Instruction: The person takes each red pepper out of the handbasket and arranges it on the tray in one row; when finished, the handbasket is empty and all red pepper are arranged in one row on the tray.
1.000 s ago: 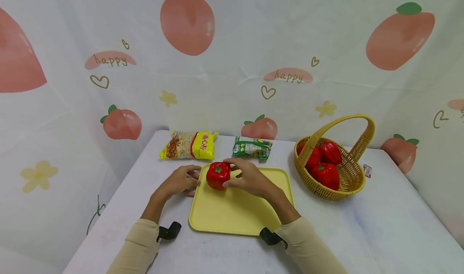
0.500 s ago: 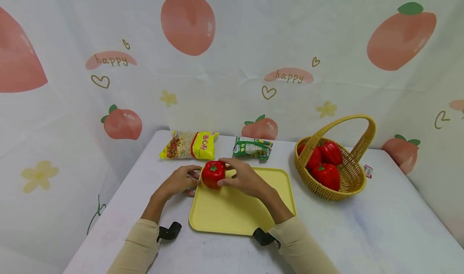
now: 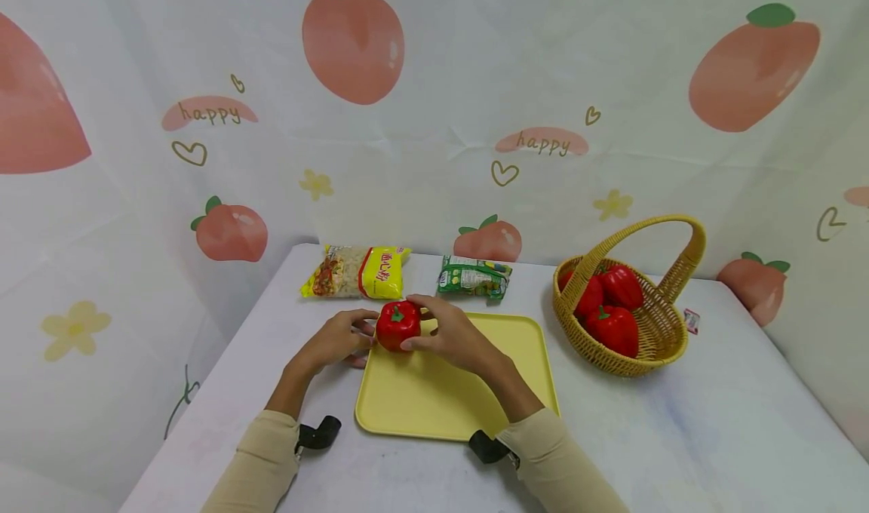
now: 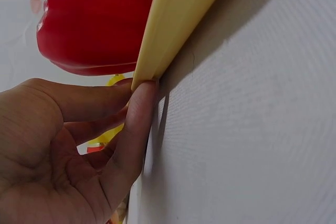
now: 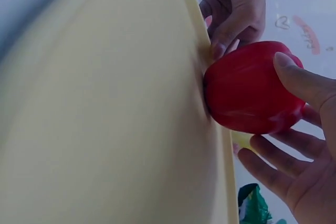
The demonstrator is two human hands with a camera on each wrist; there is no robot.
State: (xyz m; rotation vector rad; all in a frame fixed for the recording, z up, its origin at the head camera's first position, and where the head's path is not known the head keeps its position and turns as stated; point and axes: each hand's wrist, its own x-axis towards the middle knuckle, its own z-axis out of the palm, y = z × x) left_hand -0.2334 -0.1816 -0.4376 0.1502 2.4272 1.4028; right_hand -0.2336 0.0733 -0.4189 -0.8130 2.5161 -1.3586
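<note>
A red bell pepper (image 3: 398, 326) stands stem up at the back left corner of the yellow tray (image 3: 434, 407). My right hand (image 3: 456, 338) holds it from the right, thumb in front and fingers behind. In the right wrist view the thumb of the right hand (image 5: 310, 145) lies on the side of the pepper (image 5: 252, 87), whose base meets the tray. My left hand (image 3: 333, 341) is at the tray's left edge; the left wrist view has this hand (image 4: 68, 145) pinching the rim (image 4: 163, 24) between thumb and finger, beside the pepper (image 4: 94, 24).
A wicker basket (image 3: 600, 356) with several red peppers (image 3: 614, 330) stands to the right of the tray. Behind the tray lie a yellow food packet (image 3: 356, 272) and a green packet (image 3: 474, 277). A small tag (image 3: 691, 321) lies beyond the basket, near a printed cloth wall.
My right hand has moved left with the pepper, bringing it to the tray's back left corner. The left hand has kept its place at the rim.
</note>
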